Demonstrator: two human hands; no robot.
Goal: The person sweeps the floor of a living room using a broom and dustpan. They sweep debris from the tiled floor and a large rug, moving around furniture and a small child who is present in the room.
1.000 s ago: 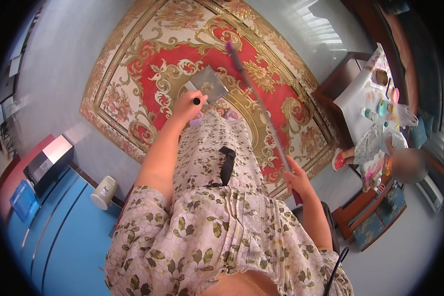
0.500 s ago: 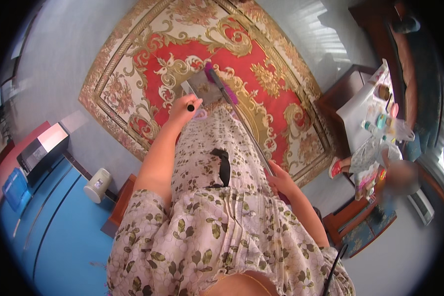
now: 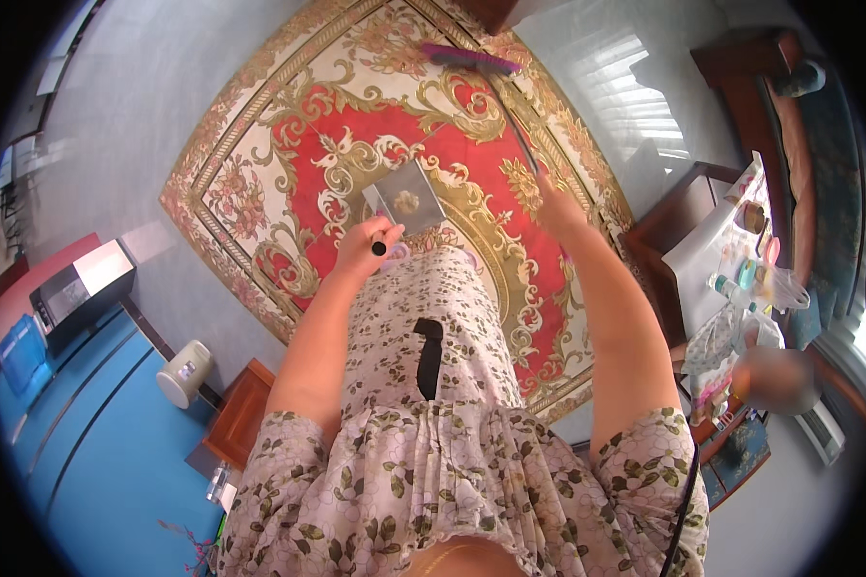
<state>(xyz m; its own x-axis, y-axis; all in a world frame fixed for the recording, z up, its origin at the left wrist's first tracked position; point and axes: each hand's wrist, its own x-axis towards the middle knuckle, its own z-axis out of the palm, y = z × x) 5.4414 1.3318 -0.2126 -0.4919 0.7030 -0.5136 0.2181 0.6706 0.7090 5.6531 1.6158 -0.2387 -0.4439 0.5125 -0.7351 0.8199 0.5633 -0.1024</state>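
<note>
My left hand (image 3: 368, 242) is closed round the dark-ended handle of a dustpan. The grey dustpan (image 3: 423, 200) rests on the patterned floor just ahead of my feet, with a small beige clump of debris (image 3: 406, 202) in it. My right arm reaches forward, and my right hand (image 3: 560, 207) grips the long thin handle of a broom. That broom (image 3: 471, 60) lies with its purple bristle head at the far part of the red, gold and white floor pattern (image 3: 452, 144), well apart from the dustpan.
On the right stands a table with a white cloth (image 3: 698, 245), holding bottles and bags; a person (image 3: 731, 337) is beside it. A dark wooden sofa (image 3: 755, 67) stands beyond. To the left are a pale bin (image 3: 185, 373), a wooden stool (image 3: 245, 409) and a blue surface (image 3: 96, 462).
My right hand has moved forward, carrying the broom head from beside the dustpan to the far part of the floor pattern. The dustpan is slightly nearer me, and its debris is now uncovered.
</note>
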